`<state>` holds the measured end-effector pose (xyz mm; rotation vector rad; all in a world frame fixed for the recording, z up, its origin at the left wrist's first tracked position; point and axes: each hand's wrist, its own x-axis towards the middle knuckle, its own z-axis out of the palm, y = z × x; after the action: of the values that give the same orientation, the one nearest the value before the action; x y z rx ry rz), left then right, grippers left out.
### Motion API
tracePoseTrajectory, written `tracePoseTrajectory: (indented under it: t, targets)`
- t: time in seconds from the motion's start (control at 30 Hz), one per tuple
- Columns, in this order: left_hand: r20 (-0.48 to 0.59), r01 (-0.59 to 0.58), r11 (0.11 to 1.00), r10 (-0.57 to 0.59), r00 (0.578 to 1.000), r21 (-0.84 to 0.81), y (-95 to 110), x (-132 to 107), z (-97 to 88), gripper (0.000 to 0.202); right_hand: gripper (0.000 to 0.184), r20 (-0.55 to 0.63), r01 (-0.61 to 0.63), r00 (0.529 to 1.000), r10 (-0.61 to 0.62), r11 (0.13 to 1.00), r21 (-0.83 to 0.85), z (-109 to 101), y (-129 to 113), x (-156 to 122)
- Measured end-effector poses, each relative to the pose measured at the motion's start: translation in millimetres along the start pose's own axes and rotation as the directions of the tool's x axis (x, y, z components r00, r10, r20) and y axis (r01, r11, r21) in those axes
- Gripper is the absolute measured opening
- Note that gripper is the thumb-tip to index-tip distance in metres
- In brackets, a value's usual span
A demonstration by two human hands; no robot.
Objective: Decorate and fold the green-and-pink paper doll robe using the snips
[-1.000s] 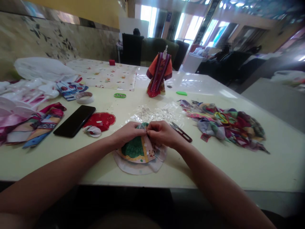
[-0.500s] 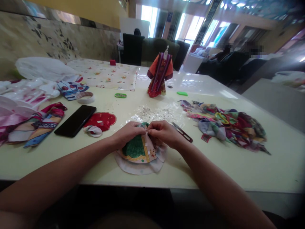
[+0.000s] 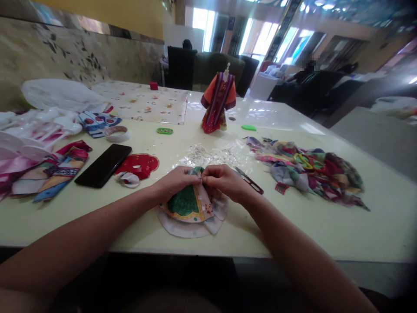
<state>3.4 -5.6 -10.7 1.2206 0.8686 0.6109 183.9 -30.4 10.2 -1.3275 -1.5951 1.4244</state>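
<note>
The left hand (image 3: 174, 182) and right hand (image 3: 223, 181) had their fingers (image 3: 208, 172) clamped together on the top edge of a doll garment (image 3: 185, 204), which lay on the desk (image 3: 293, 230) just beside small snips (image 3: 250, 182).

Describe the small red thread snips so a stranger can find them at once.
On the cream table, the left hand and right hand hold green patterned cloth. Past the right hand lie thin red-handled snips, the only metal blades in view.
</note>
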Motion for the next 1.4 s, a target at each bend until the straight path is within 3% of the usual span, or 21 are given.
tracePoseTrajectory:
  t: [0.43,1.03,1.4]
  targets:
    - [0.003,0.008,0.998,-0.008,1.0,-0.067,4.1,-2.4,2.5,0.018,0.009,0.039,0.024,0.999,-0.031,0.988,0.153,-4.4,3.7,1.9]
    - [0.021,-0.026,0.999,0.026,0.999,-0.021,3.5,-2.4,1.3,0.017,0.008,0.04,0.008,0.999,-0.013,0.993,0.116,-3.2,2.4,1.9]
    - [0.057,-0.012,0.991,0.02,0.998,-0.136,5.3,-3.4,2.7,0.018,0.009,0.061,0.12,0.989,-0.132,0.979,0.164,-9.9,2.2,2.2]
